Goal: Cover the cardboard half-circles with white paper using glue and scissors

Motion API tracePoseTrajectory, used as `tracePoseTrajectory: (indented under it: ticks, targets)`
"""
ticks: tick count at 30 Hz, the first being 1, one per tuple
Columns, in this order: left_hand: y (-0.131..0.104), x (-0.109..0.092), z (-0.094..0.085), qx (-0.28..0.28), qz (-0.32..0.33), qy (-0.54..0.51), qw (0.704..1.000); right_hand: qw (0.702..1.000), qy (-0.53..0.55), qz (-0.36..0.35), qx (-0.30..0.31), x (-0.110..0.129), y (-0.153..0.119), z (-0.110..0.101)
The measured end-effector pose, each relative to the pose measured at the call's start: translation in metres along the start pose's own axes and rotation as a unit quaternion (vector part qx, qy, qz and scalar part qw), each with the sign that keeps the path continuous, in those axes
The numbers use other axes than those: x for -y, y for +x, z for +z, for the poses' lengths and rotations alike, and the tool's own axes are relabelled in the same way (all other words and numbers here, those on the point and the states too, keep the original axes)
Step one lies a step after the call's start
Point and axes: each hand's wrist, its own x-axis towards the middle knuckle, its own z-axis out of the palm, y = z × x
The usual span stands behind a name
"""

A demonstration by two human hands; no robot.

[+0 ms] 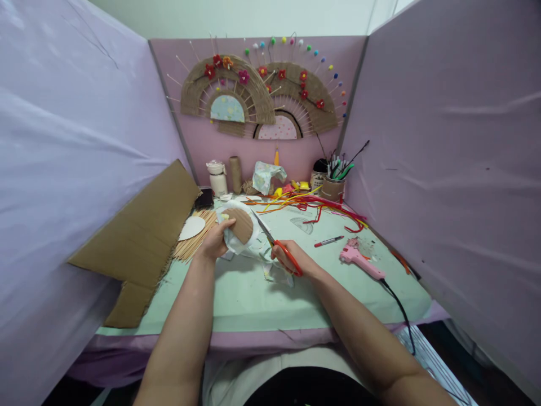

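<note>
My left hand [216,238] grips a round cardboard disc [239,225] by its left edge, thumb on top. Pale fabric [249,248] sticks out around the disc like a border. In my right hand [295,256] is a pair of scissors [270,235] with orange handles. Its blades point up and left, close to the right edge of the fabric around the disc; I cannot tell whether they touch it. Cut fabric scraps [279,274] lie on the table below my right hand.
Bamboo sticks [190,248] and a white oval [192,228] lie left, beside a large cardboard sheet [139,225]. On the right are a pink glue gun [361,259], a pen [328,241] and a protractor [302,225]. Pipe cleaners [304,200] and a tool can [332,189] stand behind.
</note>
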Motion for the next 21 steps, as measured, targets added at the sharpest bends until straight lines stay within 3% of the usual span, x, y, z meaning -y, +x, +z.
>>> tracePoseTrajectory:
  ticks: [9, 21]
  targets:
    - [-0.001, 0.002, 0.004, 0.021, 0.023, 0.009, 0.999, 1.0, -0.023, 0.002, -0.02, -0.009, 0.001, -0.003]
    - [0.001, 0.004, -0.003, 0.054, 0.018, 0.048, 0.997, 0.998, -0.027, -0.049, 0.011, -0.015, 0.002, -0.004]
